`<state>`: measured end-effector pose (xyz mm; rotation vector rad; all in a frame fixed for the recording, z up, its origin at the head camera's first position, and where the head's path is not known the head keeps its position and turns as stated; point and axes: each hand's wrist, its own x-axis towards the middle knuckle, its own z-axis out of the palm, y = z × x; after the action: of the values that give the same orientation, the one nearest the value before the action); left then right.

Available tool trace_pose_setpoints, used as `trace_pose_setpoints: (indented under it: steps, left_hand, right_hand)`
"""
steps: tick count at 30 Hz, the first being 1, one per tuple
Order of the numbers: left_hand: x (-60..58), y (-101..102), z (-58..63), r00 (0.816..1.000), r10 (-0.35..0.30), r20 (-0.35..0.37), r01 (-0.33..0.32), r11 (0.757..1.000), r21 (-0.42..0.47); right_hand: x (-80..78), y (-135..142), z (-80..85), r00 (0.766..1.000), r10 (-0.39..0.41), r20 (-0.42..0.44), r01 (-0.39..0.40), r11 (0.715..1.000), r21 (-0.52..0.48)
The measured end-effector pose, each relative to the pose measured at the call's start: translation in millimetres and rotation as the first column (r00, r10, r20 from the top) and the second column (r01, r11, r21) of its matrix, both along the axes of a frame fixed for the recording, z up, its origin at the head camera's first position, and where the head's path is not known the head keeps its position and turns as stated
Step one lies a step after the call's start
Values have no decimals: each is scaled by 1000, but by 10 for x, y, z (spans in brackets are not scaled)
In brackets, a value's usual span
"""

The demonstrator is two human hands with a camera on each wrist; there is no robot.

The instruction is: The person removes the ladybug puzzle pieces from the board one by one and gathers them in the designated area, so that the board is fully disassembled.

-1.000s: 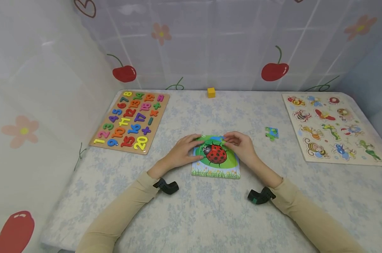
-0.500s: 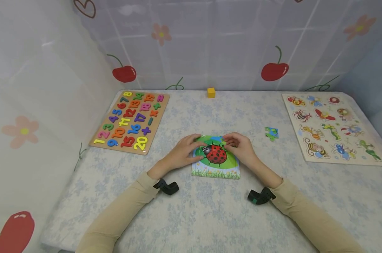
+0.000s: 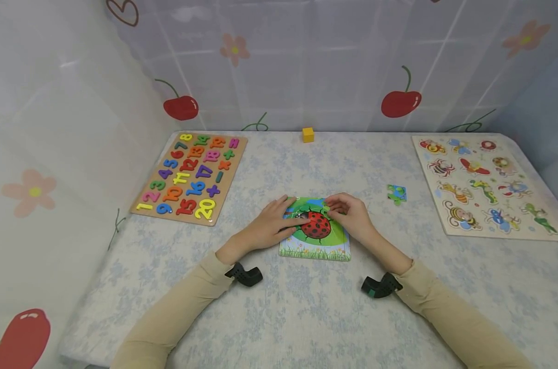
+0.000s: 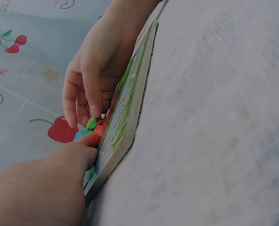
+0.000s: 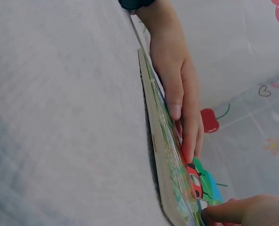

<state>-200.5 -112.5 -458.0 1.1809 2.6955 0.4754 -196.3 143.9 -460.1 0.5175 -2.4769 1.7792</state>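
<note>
A square ladybug jigsaw puzzle [image 3: 316,252] lies flat on the table in the head view, its grassy edge toward me. My left hand [image 3: 266,226] rests on its left side, index finger extended across the ladybug. At the upper right part my right hand [image 3: 354,216] pinches a puzzle piece between thumb and fingers. That puzzle piece [image 5: 206,183], green, blue and red, stands tilted above the board in the right wrist view. In that view the left index fingertip reaches its edge. The right fingertips are partly hidden.
A loose puzzle piece [image 3: 397,194] lies right of the hands. A number board [image 3: 216,211] stands at the left, an insect board [image 3: 505,233] at the right. Near the back edge sits a yellow cube [image 3: 308,135]. Curtains hang behind and beside the table.
My left hand has shifted slightly to the right, its index finger now reaching over the ladybug. The right hand stays nearly still at the upper right of the puzzle.
</note>
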Motion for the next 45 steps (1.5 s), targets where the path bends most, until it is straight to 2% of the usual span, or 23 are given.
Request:
trace_pose_setpoints:
  steps: [10, 17, 24, 28, 32, 35, 38, 41, 45]
  left_hand:
    - [-10, -12, -15, 1000, -8, -24, 8, 1000, 8]
    - [6, -5, 27, 999, -15, -45, 15, 1000, 4]
    - [13, -8, -3, 999, -5, -35, 5, 1000, -14]
    - [4, -13, -29, 999, -12, -35, 12, 1000, 18]
    - [-8, -21, -39, 999, -13, -32, 14, 999, 52]
    - [-10, -25, -32, 1000, -5, -17, 6, 998, 62]
    - [-3, -33, -16, 1000, 8, -10, -7, 997, 72]
    - [9, -37, 0, 1000, 16, -9, -15, 997, 77]
    - [14, -27, -8, 1000, 17, -26, -16, 998, 54]
  right_hand:
    - [-18, -16, -21, 996, -54, 73, 57, 997, -49]
    - [-30, -36, 40, 988, -92, 126, 89, 996, 29]
    - [-124, -28, 173, 951, -132, 281, 115, 990, 77]
    - [-158, 73, 203, 927, -165, 338, 148, 986, 75]
    - [-187, 281, 215, 919, -207, 337, 199, 978, 59]
    - [-221, 463, 227, 925, -243, 293, 235, 970, 63]
    - [-271, 582, 229, 913, -305, 272, 299, 952, 61]
    - [-314, 634, 203, 890, -366, 270, 365, 929, 56]
    - [-336, 668, 166, 880, -393, 268, 395, 918, 49]
